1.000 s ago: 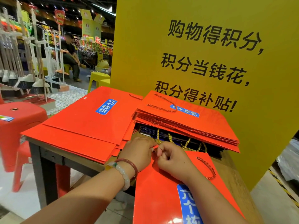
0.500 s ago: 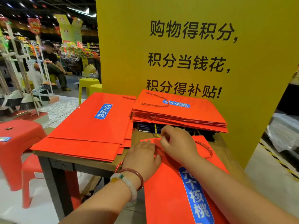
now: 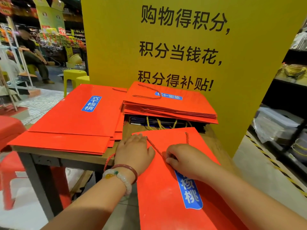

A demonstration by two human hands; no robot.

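A flat red paper bag (image 3: pixel 166 193) with a blue label lies on the near part of the wooden table (image 3: pixel 79 157), hanging over its front edge. My left hand (image 3: pixel 134 152) presses flat on the bag's top left corner. My right hand (image 3: pixel 184 159) pinches the bag's twisted red rope handle (image 3: pixel 154 146), which runs taut from a hole near my left hand's fingertips to my right fingers. The handle's other end (image 3: pixel 187 137) comes out near the bag's top edge.
A pile of flat red bags (image 3: pixel 73 120) covers the table's left. A second stack (image 3: pixel 167 103) with rope handles sits at the back on dark bags with gold cords (image 3: pixel 159 124). A yellow sign board (image 3: pixel 182 47) stands behind. Red stools (image 3: pixel 8 130) stand left, shelving right.
My right hand has drawn back toward me along the bag, pulling the rope handle taut. My left hand has stayed pressed on the bag's corner. The camera has shifted right.
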